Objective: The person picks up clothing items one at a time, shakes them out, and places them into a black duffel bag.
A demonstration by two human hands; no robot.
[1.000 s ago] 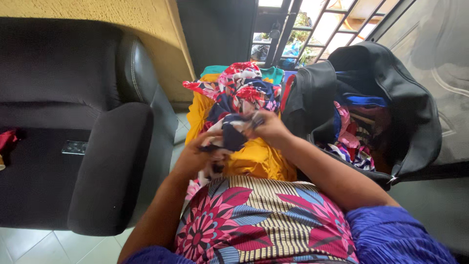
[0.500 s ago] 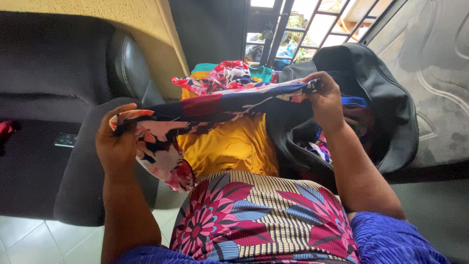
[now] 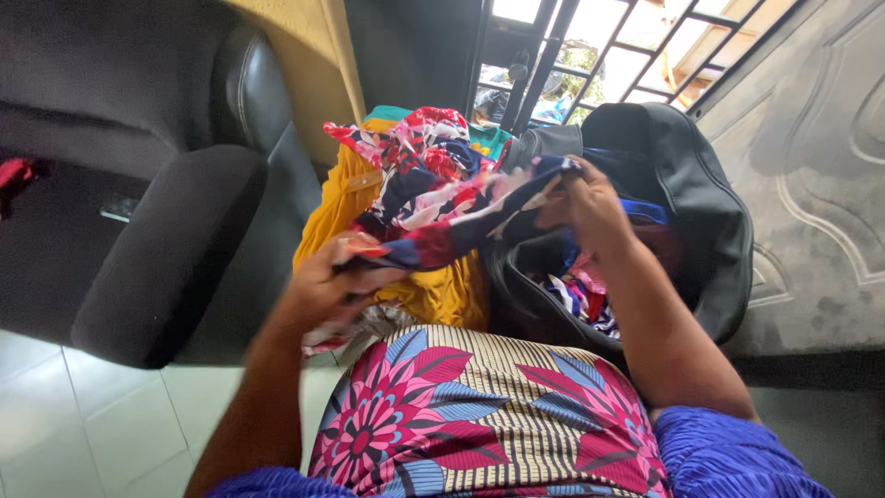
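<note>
A patterned cloth [image 3: 452,217] in navy, red and white stretches between my two hands above my lap. My left hand [image 3: 324,281] grips its lower left end, over a yellow garment [image 3: 433,295]. My right hand [image 3: 585,205] pinches its upper right end, just above the mouth of an open black bag [image 3: 701,212]. More folded patterned clothes [image 3: 419,138] lie piled behind the cloth. Several coloured fabrics [image 3: 581,286] show inside the bag.
A black leather armchair [image 3: 166,249] stands at the left, its armrest close to my left arm. A barred metal door [image 3: 590,55] is behind the pile. A grey embossed panel [image 3: 820,184] fills the right side. White floor tiles [image 3: 83,433] lie at lower left.
One second ago both hands held the cloth bunched together; they then spread it wide. Now the hands have come closer, and the left hand has moved right and down.
</note>
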